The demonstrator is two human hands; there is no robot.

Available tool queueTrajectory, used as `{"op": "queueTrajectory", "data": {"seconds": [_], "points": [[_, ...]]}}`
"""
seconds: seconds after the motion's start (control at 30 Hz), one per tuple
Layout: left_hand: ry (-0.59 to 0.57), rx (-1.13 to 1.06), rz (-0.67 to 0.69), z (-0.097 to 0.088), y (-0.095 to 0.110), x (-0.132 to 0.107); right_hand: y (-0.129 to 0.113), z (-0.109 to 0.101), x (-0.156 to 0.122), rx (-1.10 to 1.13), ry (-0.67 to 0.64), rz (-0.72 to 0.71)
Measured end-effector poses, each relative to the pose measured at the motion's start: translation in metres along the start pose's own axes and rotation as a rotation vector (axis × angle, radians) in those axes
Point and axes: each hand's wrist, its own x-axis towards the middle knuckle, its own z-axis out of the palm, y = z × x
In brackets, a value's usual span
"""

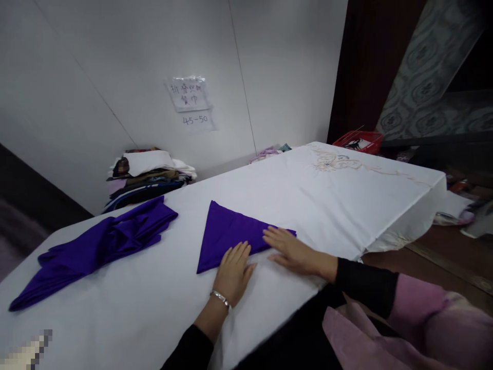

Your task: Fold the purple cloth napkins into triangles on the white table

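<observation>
A purple cloth napkin (231,228), folded into a triangle, lies flat on the white tablecloth (154,298). My left hand (234,267) rests at its near edge, fingers stretched out over the cloth, a silver bracelet on the wrist. At the napkin's right end my right hand (287,249) lies with its fingers extended over the narrow corner. Neither hand grips anything. Left of the napkin is a loose, crumpled heap of purple cloth (103,241), apart from both hands.
Behind the table's far edge is a stack of folded fabrics (150,172) against the white wall. Handwritten paper signs (190,97) hang above it. Embroidery (335,162) decorates the tablecloth's far right part, and a red basket (360,141) stands beyond it.
</observation>
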Motion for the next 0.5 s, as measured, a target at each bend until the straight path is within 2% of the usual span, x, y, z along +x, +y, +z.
{"op": "queueTrajectory", "data": {"seconds": [0.1,0.2,0.37,0.5], "points": [[-0.102,0.005,0.042,0.007,0.013,0.002,-0.026,0.018,0.013,0.052,-0.158,-0.025],[-0.203,0.0,0.039,0.013,0.014,-0.002,-0.033,0.03,0.017,0.099,-0.242,0.017],[-0.238,0.002,0.043,0.018,0.009,-0.006,-0.026,0.034,0.008,0.115,-0.279,0.065],[-0.237,-0.006,0.011,0.017,0.011,-0.004,-0.019,0.031,-0.005,0.044,-0.24,0.074]]}}
